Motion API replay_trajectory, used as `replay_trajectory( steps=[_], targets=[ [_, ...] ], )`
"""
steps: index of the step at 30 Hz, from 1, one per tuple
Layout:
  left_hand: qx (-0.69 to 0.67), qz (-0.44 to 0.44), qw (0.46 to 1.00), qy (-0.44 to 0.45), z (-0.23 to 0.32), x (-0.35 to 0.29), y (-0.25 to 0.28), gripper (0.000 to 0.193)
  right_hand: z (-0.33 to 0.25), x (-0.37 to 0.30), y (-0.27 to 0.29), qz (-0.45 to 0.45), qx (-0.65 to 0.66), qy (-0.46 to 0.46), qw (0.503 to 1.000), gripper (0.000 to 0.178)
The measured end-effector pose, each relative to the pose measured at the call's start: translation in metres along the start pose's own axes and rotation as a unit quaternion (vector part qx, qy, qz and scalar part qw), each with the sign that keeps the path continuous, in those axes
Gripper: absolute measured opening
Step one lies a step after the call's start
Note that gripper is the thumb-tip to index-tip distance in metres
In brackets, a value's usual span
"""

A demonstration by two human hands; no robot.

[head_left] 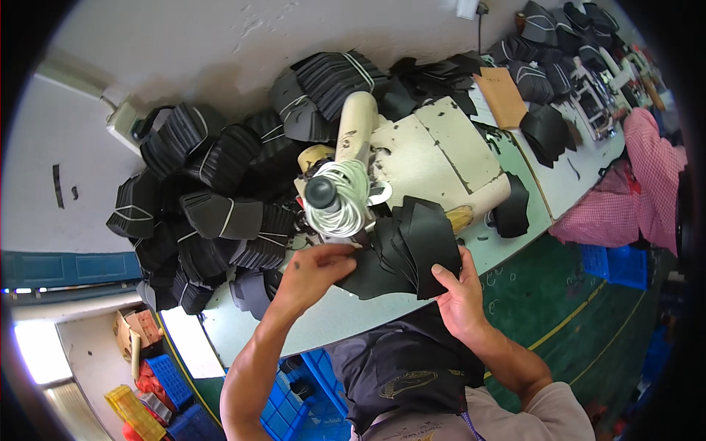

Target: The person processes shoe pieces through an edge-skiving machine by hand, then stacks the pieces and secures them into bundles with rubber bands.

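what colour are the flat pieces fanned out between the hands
The flat pieces are plain black, seen best in the head view.

black pieces (430,239) partly hide the right fingers (467,263).

The fanned black flexible sheets (430,250) look matt and smooth. The boxy cream machine body (441,147) looks like painted metal, smooth but chipped. The pale green tabletop (309,328) is smooth, the pink checked garment (654,169) is cloth, and the latticed blue crate (621,265) is plastic.
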State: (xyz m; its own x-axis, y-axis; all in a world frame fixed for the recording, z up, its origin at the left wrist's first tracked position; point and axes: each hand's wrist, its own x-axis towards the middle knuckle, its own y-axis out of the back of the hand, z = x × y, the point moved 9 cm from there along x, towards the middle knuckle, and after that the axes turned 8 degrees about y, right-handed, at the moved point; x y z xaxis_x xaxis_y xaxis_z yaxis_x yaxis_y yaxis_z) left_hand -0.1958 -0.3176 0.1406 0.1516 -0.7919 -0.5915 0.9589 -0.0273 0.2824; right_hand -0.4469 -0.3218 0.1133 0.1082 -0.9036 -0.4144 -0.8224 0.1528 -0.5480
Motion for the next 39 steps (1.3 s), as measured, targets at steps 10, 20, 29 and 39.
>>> replay_trajectory(
  steps=[10, 20, 29, 39],
  targets=[
    [0.115, 0.097, 0.988, -0.021, 0.013, 0.015, -0.002, 0.024, -0.004, -0.004, -0.012, -0.013, 0.017, 0.009, 1.0, 0.041],
    [-0.235, -0.047, 0.971, -0.014, -0.047, -0.08, -0.096, 0.062, 0.023, -0.051, -0.007, -0.107, -0.135, -0.04, 0.984, 0.053],
    [0.017, -0.236, 0.963, 0.132, -0.126, -0.169, -0.076, 0.054, 0.039, -0.096, -0.019, -0.349, -0.318, -0.053, 0.88, 0.067],
    [0.37, -0.24, 0.897, 0.003, -0.065, -0.188, -0.103, 0.037, 0.042, -0.15, -0.031, -0.586, -0.345, -0.029, 0.733, 0.058]
  ],
)
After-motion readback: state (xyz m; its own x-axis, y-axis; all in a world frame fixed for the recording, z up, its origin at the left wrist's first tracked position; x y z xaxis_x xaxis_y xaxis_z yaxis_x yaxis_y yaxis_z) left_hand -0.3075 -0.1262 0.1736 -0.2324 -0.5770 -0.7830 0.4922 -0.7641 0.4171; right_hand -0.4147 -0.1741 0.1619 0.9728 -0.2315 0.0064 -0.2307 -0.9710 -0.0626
